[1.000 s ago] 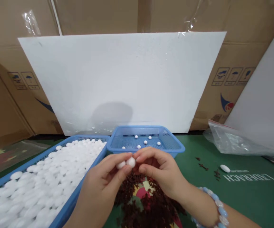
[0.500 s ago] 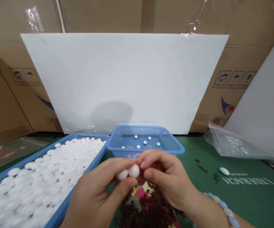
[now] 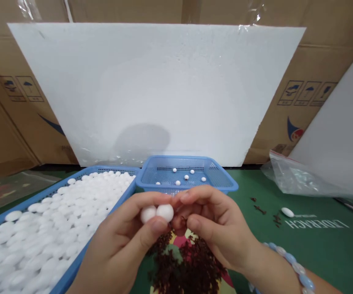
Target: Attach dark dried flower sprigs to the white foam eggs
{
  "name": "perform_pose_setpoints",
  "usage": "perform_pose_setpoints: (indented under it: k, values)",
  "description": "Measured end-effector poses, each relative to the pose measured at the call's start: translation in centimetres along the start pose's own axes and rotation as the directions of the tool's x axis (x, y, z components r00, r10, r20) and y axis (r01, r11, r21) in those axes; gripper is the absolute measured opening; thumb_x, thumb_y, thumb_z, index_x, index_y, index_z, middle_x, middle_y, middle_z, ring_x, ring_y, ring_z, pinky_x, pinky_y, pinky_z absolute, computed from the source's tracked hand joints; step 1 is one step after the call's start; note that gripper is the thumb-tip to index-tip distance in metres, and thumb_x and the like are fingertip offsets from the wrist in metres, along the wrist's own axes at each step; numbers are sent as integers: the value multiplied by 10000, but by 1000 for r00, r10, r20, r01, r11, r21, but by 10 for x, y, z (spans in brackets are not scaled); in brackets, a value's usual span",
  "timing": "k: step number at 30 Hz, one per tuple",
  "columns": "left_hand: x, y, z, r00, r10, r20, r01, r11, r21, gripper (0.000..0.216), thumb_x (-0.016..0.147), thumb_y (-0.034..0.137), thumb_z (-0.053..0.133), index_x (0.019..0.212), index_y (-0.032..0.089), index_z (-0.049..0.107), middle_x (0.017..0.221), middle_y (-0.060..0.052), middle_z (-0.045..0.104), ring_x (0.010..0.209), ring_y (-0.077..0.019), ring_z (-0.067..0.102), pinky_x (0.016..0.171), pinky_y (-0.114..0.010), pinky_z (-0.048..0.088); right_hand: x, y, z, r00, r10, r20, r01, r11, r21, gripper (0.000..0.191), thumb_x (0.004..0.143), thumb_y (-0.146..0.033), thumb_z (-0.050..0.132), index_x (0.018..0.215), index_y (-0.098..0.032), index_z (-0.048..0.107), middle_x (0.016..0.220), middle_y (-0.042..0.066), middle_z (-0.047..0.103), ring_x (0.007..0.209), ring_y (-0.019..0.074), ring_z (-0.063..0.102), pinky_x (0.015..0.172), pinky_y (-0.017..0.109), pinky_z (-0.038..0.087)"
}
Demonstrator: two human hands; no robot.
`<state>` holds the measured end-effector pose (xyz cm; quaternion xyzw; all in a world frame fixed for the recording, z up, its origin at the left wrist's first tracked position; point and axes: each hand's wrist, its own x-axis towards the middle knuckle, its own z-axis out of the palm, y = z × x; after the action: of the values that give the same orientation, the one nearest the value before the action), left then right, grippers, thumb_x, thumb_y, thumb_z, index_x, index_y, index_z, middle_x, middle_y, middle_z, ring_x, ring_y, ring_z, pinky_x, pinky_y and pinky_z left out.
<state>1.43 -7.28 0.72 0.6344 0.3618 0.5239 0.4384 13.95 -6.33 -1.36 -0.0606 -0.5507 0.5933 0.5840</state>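
My left hand [image 3: 119, 245] pinches two white oval beads [image 3: 157, 212] between thumb and fingers, just in front of the small blue basket [image 3: 229, 184]. My right hand [image 3: 216, 228], wearing a pale blue bead bracelet [image 3: 292, 261], is curled closed against the beads and grips a small dark red piece [image 3: 180, 221]. Below both hands lies a pile of dark red bits [image 3: 188, 269] on the green mat [image 3: 317, 249].
A large blue basket [image 3: 72, 273] full of white beads sits at the left. The small basket holds several white beads. A white foam board [image 3: 158, 90] stands against cardboard boxes behind. A plastic bag [image 3: 298, 179], one loose bead [image 3: 287, 212] and dark scraps lie to the right.
Both hands have stayed together on the beads and shifted slightly toward me; the camera tilted down a little, so the board and baskets sit higher in view.
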Motion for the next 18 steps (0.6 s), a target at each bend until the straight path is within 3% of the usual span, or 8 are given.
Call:
perform_pose_setpoints:
  k: [3,8,18]
  values:
    - [0,-1,-1,999,-45,-31,42,994,-98,43,566,276,557,609,281,554,582,63,583,516,-89,522,457,-149,444,0,-1,0,1000,-5,22,5,1000,-12,218,632,-100,529,752,-279,556,741,-72,593,647,29,559,610,112,467]
    - [-1,-2,-1,994,-88,-71,81,993,-86,79,557,241,553,622,253,511,511,63,545,474,-84,498,435,-158,435,0,-4,-3,1000,-21,-4,21,998,-51,215,633,-103,527,738,-288,564,739,-81,605,655,43,567,622,137,477]
    - [1,1,0,995,-28,-96,15,990,-140,90,641,200,453,670,268,505,534,70,521,454,-54,459,456,-160,428,2,-7,-4,996,28,-86,-33,998,-50,158,552,-154,600,657,-271,583,598,-70,564,561,38,549,523,109,465]
